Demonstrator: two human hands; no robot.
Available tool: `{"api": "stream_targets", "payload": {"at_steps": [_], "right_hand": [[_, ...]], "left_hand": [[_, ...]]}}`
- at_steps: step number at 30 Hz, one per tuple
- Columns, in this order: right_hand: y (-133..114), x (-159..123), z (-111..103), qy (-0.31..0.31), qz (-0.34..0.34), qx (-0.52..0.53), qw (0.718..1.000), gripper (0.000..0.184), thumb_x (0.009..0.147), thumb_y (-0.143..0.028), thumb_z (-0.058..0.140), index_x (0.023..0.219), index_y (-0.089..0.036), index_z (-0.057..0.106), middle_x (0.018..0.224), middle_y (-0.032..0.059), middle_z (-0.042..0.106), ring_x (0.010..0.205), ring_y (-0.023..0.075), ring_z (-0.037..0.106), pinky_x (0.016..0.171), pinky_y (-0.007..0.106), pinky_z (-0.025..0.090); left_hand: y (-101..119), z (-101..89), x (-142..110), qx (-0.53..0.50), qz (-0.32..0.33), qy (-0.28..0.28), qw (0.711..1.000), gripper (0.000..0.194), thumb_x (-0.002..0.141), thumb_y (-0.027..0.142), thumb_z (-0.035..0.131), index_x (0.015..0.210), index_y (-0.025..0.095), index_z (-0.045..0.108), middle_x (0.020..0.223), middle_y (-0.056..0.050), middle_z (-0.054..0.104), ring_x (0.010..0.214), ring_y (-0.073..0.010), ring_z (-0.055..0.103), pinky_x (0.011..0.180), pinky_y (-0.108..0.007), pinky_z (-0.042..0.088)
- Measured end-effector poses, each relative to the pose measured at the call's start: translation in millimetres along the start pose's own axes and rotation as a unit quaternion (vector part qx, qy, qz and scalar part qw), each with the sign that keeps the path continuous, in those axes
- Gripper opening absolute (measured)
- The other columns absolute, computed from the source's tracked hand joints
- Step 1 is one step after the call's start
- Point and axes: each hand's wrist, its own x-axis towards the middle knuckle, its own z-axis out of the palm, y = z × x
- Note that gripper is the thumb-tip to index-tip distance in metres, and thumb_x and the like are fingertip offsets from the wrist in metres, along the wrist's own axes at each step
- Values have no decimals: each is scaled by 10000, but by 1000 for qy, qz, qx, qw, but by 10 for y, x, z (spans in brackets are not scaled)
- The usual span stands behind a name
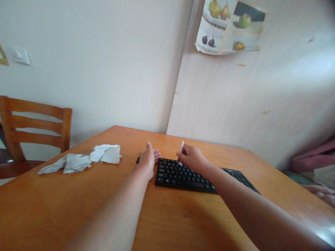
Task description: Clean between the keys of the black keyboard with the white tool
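A black keyboard (pixel 193 179) lies flat on the wooden table in front of me. My left hand (pixel 149 160) stands on edge at its left end, thumb up and fingers stretched out, holding nothing. Between the fingertips of my right hand (pixel 192 157) is a slim white pen-like tool (pixel 181 148), held nearly upright. Its lower end meets the keys at the upper left part of the keyboard; the exact tip is too small to make out. My right forearm hides part of the keyboard's right half.
Crumpled white and grey cloths (pixel 86 160) lie on the table (pixel 104 202) to the left. A small black piece with a thin cord (pixel 138 159) is beside my left hand. A wooden chair (pixel 36 122) stands at left. Part of a person (pixel 320 191) shows at the right edge.
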Motion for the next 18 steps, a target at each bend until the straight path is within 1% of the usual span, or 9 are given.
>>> {"api": "stream_targets", "payload": {"at_steps": [5, 11, 18], "right_hand": [[-112, 65, 117, 3, -14, 5, 1000, 177, 885, -288, 595, 735, -199, 568, 685, 35, 685, 612, 151, 562, 576, 259, 334], [-261, 148, 246, -3, -33, 5, 999, 175, 895, -294, 592, 750, -196, 578, 693, 31, 676, 620, 146, 554, 583, 254, 332], [-410, 210, 337, 9, -41, 5, 999, 191, 884, -288, 592, 723, -201, 535, 688, 24, 652, 631, 143, 544, 579, 249, 323]], "left_hand": [[13, 10, -15, -4, -7, 3, 1000, 732, 938, 731, 263, 929, 128, 679, 1084, -230, 750, 973, -250, 735, 846, -350, 567], [26, 6, -29, -5, -11, 5, 1000, 735, 935, 733, 273, 945, 123, 682, 1055, -225, 753, 947, -242, 732, 829, -340, 561], [15, 5, -12, -8, -11, 7, 1000, 732, 926, 744, 291, 938, 123, 678, 1009, -213, 756, 916, -237, 730, 817, -337, 558]]}}
